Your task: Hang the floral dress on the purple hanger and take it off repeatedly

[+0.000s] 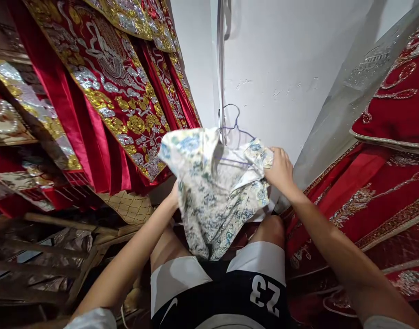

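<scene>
A pale floral shirt [212,192] with blue and green print hangs crumpled in front of me, partly draped over a thin purple wire hanger [234,128]. My right hand [281,171] is closed on the shirt's right shoulder near the collar. My left hand [173,197] is mostly hidden behind the shirt's left side, touching it; its fingers do not show. The hanger's hook rises beside a metal rail [222,68] on the white wall. My knees in black and white shorts [216,292] are below.
Red garments with gold and silver embroidery [109,77] hang close on the left, and more red embroidered cloth [377,192] lies on the right. A wooden chair frame [51,256] stands at lower left. The white wall [281,68] is straight ahead.
</scene>
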